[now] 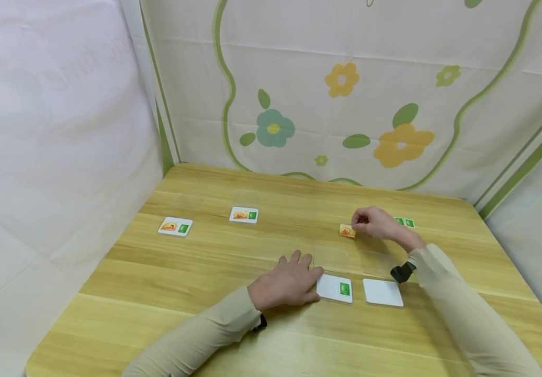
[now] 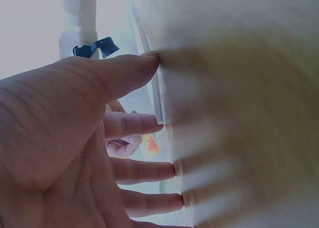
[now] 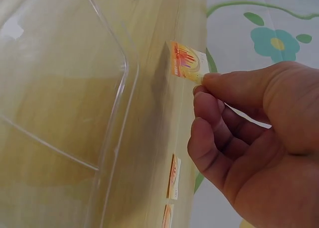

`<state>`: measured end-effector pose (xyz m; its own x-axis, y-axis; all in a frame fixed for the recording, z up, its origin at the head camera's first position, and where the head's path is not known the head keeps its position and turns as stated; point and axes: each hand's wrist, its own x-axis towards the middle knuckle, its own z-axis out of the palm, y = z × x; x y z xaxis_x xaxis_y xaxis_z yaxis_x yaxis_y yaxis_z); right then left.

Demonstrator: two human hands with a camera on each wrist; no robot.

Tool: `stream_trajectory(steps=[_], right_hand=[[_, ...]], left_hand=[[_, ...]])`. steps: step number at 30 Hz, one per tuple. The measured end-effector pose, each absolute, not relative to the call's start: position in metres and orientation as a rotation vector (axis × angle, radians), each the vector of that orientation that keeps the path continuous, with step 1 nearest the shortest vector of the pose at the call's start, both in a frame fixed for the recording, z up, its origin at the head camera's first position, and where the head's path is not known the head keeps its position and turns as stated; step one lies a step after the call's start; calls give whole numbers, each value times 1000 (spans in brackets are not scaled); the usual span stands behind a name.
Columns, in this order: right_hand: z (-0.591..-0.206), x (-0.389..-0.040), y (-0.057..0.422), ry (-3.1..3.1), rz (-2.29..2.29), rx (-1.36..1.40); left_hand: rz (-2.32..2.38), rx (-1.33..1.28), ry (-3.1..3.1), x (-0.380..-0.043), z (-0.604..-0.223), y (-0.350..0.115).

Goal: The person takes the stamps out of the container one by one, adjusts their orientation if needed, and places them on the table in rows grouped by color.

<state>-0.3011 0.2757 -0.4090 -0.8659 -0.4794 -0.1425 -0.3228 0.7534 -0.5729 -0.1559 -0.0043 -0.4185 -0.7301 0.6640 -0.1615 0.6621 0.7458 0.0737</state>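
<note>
My right hand point(image 1: 376, 222) pinches a small orange-and-yellow sticker point(image 3: 187, 61) by one edge, between thumb and forefinger. The sticker is held up off the wooden table. My left hand point(image 1: 287, 283) rests on the table with its fingers spread. Its thumb and forefinger touch the left side of a white card point(image 1: 328, 293) that bears a green sticker point(image 1: 345, 289) at its right. Beside that card lies a plain white card point(image 1: 383, 292). Clear plastic covers point(image 3: 118, 91) lie just beyond these two cards.
Two white cards, one at the far left point(image 1: 175, 226) and one farther back point(image 1: 244, 214), each carry an orange and a green sticker. Green stickers point(image 1: 409, 222) lie behind the right wrist. More orange stickers point(image 3: 174, 178) show in the right wrist view. Fabric walls stand around the table.
</note>
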Motion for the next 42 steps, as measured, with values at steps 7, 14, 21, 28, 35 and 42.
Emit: stream_trajectory(steps=[7,14,21,28,35,42], right_hand=[[-407,-308,277,2649,-824,-614],[-408,-314,277,2651,-806,-639],[-404,-321,276,2648,-802,-627],[-403,-330,278,2653,-799,-628],[-404,-336,280,2636,-821,-663],[-406,-342,288,2622,-848,-637]], left_hand=[[22,1055,2767,-156,-418,-4],[30,1043,2766,-155,-418,-5],[6,1054,2772,-156,-419,-4],[8,1047,2769,-155,-418,-4],[3,1044,2773,-154,-418,-4],[8,1038,2772,-153,-416,-4]])
